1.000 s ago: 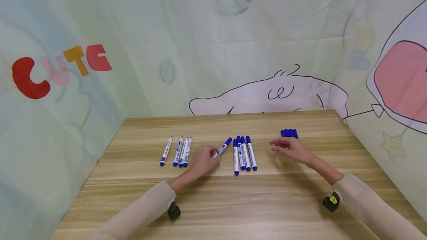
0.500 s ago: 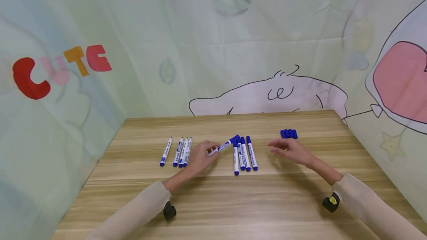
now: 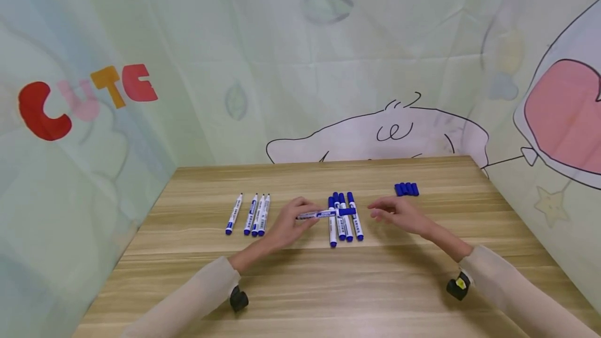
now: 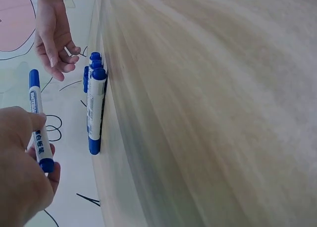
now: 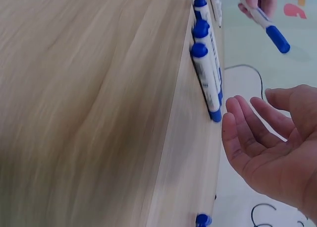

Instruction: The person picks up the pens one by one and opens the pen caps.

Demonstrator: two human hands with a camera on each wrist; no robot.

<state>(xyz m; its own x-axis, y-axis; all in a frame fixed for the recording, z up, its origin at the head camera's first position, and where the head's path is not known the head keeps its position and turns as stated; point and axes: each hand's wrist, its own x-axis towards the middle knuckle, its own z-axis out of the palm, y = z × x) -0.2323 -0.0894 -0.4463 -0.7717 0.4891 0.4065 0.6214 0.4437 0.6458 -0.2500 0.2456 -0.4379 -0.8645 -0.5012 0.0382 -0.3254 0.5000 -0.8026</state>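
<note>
My left hand (image 3: 292,223) pinches a capped blue whiteboard marker (image 4: 38,120) between thumb and fingers. The marker is raised, its blue cap pointing right, crossing above several capped markers (image 3: 333,228) that lie side by side on the table. To the right of that group, my right hand (image 3: 405,215) hovers with loosely bent fingers and nothing in them. In the right wrist view the right hand (image 5: 272,147) shows its palm, apart from the held marker's blue cap (image 5: 278,39).
Uncapped markers (image 3: 233,214) lie at the left of the wooden table (image 3: 300,286), tips pointing away. Several loose blue caps (image 3: 406,189) stand together at the back right. A printed curtain (image 3: 211,67) hangs behind the table.
The held marker has swung from slanting to nearly level and moved right, over the capped group. My right hand has shifted slightly left toward it.
</note>
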